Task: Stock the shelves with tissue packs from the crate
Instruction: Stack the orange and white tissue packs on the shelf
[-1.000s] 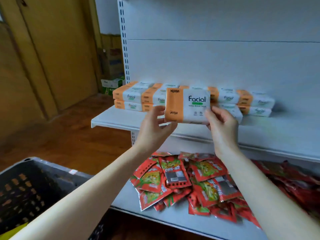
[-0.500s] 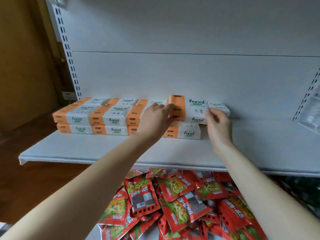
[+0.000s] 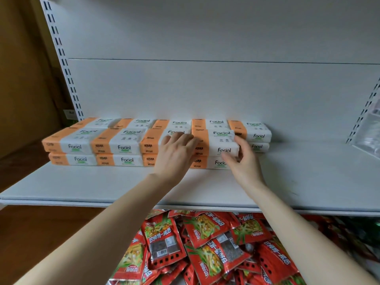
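The left hand's [image 3: 174, 157] fingers [image 3: 182, 138] lie straight and close together, flat on top of the near row, across the seam between the third stack and the tissue pack [image 3: 220, 140] to its right. The right hand's [image 3: 244, 163] fingers [image 3: 227, 159] are bent round that pack's near right corner, with the thumb up against its right end.

This tissue pack is a soft, flat rectangular brick in glossy film, with an orange band on its left part and white on the rest, printed "Facial". It lies on top of another pack, forming the fourth stack from the left in the near row.

The stacked packs [image 3: 115, 145] around it are of the same kind. The near row is two high. A far row stands just behind it, against the back panel [image 3: 205, 89], and reaches one stack further right.

They all sit on a smooth white shelf [image 3: 298, 182], whose right part is bare. The back panel is matt white sheet with one horizontal seam. A slotted upright [image 3: 63, 64] runs up the left side, and a second one shows at the right edge. A clear plastic bag [image 3: 368, 136] hangs or leans at the far right; its contents cannot be made out.

Below the shelf, shiny red snack bags [image 3: 205, 243] with green and yellow pictures lie heaped and overlapping. To the left is a brown wooden floor [image 3: 41, 233].
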Tool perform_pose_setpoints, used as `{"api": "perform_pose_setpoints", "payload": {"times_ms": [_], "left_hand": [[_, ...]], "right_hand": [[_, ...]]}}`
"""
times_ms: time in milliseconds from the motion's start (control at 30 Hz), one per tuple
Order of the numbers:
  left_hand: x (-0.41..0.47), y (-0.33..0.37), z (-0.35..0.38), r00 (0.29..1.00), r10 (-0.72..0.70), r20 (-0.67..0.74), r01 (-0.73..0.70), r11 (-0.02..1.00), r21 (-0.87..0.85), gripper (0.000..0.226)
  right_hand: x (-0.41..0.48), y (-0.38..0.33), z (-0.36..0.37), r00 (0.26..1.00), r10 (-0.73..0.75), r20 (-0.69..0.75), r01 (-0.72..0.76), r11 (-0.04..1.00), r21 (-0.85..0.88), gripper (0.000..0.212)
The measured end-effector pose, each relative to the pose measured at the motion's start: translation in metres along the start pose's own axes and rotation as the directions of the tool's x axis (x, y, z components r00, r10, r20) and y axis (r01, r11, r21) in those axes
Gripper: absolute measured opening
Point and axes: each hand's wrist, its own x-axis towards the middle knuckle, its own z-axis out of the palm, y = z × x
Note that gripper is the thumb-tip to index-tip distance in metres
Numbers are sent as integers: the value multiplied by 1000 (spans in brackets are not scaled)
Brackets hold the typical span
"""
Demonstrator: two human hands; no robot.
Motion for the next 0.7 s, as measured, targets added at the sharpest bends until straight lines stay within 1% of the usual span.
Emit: {"api": "perform_pose_setpoints", "payload": {"times_ms": [133,333,400,500,600,633,700], "left_hand": [[0,1,2,1000,1,1,-1,1000,2,42],[0,2,1,1000,6,9,-6,1000,-21,38],[-1,4,0,1000,1,24,0,999,-39,38],[-2,6,-3,998,-17,52,20,998,-57,44],[-5,10,-10,997,-32,72,38,996,-79,53],[-7,12,-13,997,-35,71,41,995,-90,53],[-12,15,-22,998,-48,48,54,990,-132,42]], "right_hand": [[2,5,2,999,-30,37,32,998,-57,61],[3,6,2,998,-32,45,37,992,-119,62],[5,8,2,998,-17,53,23,994,-109,65],[5,8,3,998,16,64,-14,999,-29,76],[2,3,0,1000,18,3,-18,1000,-24,80],[0,1,-2,999,1,-33,-2,999,-33,78],[-8,-4,-5,991,-62,-117,53,995,-80,71]]}}
